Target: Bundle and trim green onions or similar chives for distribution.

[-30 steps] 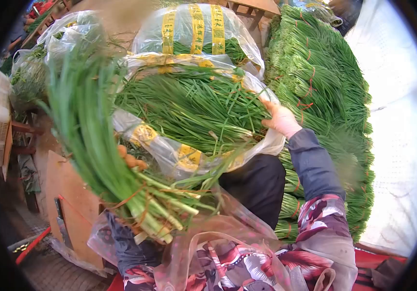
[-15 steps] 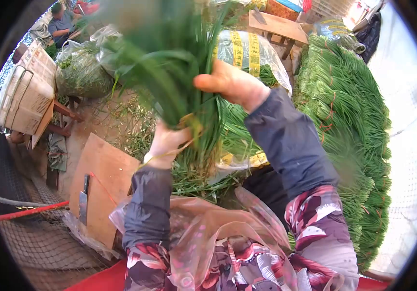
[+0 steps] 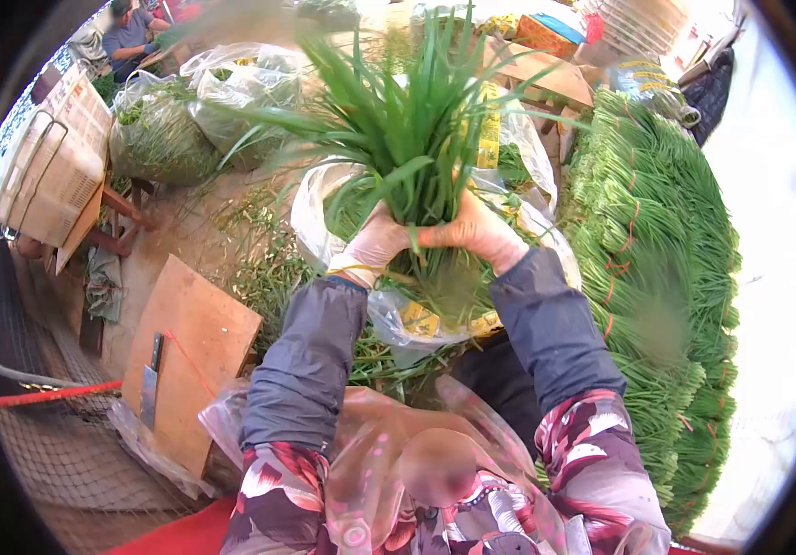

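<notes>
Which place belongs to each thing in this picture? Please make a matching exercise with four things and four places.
Things:
1. bunch of chives
2. cleaver
3. stacked chive bundles
4. white crate

Places:
A. on the wooden board, lower left
B. on a stand at the far left
C. gripped between the left hand and the right hand
D. piled along the right side

Pairs: 1-C, 2-A, 3-D, 4-B

Ground (image 3: 185, 231): wooden board (image 3: 196, 356) bearing cleaver (image 3: 150, 393); scattered green trimmings (image 3: 264, 268); stacked tied chive bundles (image 3: 657, 277); bagged greens (image 3: 162, 139).
</notes>
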`<state>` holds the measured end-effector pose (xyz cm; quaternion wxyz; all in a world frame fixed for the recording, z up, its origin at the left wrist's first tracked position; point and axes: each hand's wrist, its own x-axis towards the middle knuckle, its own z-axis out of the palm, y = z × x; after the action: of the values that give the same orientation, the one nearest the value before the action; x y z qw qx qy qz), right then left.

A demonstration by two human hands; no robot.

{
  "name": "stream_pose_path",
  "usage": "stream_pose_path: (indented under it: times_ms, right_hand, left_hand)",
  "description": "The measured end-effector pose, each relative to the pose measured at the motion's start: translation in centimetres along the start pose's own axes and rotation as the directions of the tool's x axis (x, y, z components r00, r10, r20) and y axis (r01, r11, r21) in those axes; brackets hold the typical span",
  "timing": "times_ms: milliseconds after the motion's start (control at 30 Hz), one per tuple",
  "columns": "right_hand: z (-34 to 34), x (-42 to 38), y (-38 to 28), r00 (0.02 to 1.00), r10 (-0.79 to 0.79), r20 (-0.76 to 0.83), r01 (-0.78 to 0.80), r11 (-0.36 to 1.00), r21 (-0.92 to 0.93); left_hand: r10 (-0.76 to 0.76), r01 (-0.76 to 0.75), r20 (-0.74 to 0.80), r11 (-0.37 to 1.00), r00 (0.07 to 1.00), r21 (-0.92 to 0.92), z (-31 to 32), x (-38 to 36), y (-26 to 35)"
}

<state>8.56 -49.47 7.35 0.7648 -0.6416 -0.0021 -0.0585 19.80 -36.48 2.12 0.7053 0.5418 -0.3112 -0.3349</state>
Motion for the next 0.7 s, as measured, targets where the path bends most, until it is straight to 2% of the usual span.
stream_pose_path:
  times_ms: [33, 67, 100, 133, 167, 200, 233, 267, 300, 333, 367, 400, 433, 467, 500, 533, 567, 633, 667, 700]
  right_hand:
    - [-0.1, 0.1, 0.3, 1.0, 0.004, 0.004, -0.004, 1.0, -0.002]
    - [0.1, 0.3, 0.1, 0.997, -0.071, 0.006, 0.071, 0.996, -0.046]
    - [0.4, 0.6, -0.1, 0.989, -0.149, 0.012, 0.15, 0.985, -0.088]
    - [0.3, 0.8, -0.8, 0.984, -0.166, 0.061, 0.176, 0.954, -0.241]
    - [0.1, 1.5, -0.4, 0.984, -0.165, 0.065, 0.175, 0.955, -0.239]
    - [0.1, 2.2, 0.3, 0.981, -0.186, -0.052, 0.166, 0.95, -0.263]
    - [0.2, 2.5, 1.0, 0.964, -0.207, -0.166, 0.153, 0.946, -0.287]
    - [1.7, 2.2, -0.7, 0.907, -0.288, -0.307, 0.134, 0.888, -0.439]
    - [1.0, 3.0, 0.3, 0.895, -0.316, -0.314, 0.212, 0.922, -0.324]
    - [0.4, 3.4, -0.3, 0.87, -0.342, -0.356, 0.248, 0.926, -0.285]
    - [-0.2, 3.7, -1.0, 0.842, -0.366, -0.396, 0.287, 0.926, -0.245]
    - [-0.3, 3.7, -2.3, 0.766, -0.47, -0.439, 0.39, 0.882, -0.264]
    - [0.3, 3.5, -4.2, 0.676, -0.561, -0.478, 0.484, 0.827, -0.285]
    - [1.7, 2.7, -6.5, 0.664, -0.58, -0.471, 0.527, 0.811, -0.256]
    - [3.0, 2.0, -8.3, 0.65, -0.602, -0.464, 0.568, 0.79, -0.228]
    - [3.6, 2.0, -8.8, 0.613, -0.637, -0.467, 0.606, 0.759, -0.239]
    - [4.0, 1.5, -8.9, 0.65, -0.604, -0.461, 0.561, 0.791, -0.244]
    - [8.1, -0.1, -8.3, 0.477, -0.817, -0.323, 0.64, 0.575, -0.51]
    - [10.4, -1.2, -6.9, 0.499, -0.779, -0.381, 0.633, 0.627, -0.453]
    - [12.1, -2.5, -4.6, 0.523, -0.732, -0.437, 0.62, 0.679, -0.393]
  left_hand:
    - [0.011, -0.011, 0.013, 1.0, 1.0, 0.023, 0.3, 0.1, 0.2]
    - [-0.02, 0.026, 0.083, 0.997, 0.996, -0.072, 1.1, -0.2, 1.5]
    - [-0.016, 0.022, 0.079, 0.997, 0.997, -0.073, 1.6, -0.3, 1.3]
    - [0.116, -0.122, 0.106, 0.991, 0.988, 0.058, 2.2, -0.3, 1.0]
    - [0.237, -0.262, 0.148, 0.948, 0.96, 0.183, 2.3, -0.5, 0.8]
    - [0.234, -0.258, 0.142, 0.949, 0.962, 0.184, 2.3, -1.0, 1.0]
    - [0.236, -0.267, 0.124, 0.869, 0.964, 0.417, 2.2, -1.5, 1.3]
    - [0.248, -0.259, 0.107, 0.735, 0.963, 0.627, 2.0, -1.9, 2.1]
    - [0.262, -0.228, 0.091, 0.556, 0.961, 0.799, 1.8, -2.4, 2.9]
    - [0.465, -0.407, 0.208, 0.381, 0.86, 0.831, 0.9, -4.0, 3.8]
    - [0.378, -0.277, 0.099, 0.454, 0.921, 0.847, 0.2, -5.7, 5.6]
    - [0.327, -0.204, -0.062, 0.714, 0.943, 0.669, 0.0, -7.8, 7.0]
    - [0.23, -0.132, -0.197, 0.9, 0.953, 0.415, -0.1, -10.1, 8.1]
    - [0.062, -0.03, -0.124, 0.968, 0.99, 0.248, -0.4, -12.2, 9.3]
    - [-0.089, 0.091, -0.02, 0.992, 0.996, 0.083, -0.5, -13.9, 10.0]
    - [-0.164, 0.187, 0.171, 0.974, 0.972, -0.129, -0.5, -15.1, 9.3]
    - [-0.236, 0.299, 0.263, 0.924, 0.936, -0.237, 0.1, -15.8, 8.4]
    - [-0.079, 0.225, 0.295, 0.836, 0.952, -0.501, 2.3, -16.1, 5.2]
    - [-0.066, 0.205, 0.281, 0.84, 0.957, -0.502, 2.4, -15.8, 3.9]
    - [0.018, 0.144, 0.235, 0.747, 0.972, -0.65, 2.4, -15.6, 2.6]
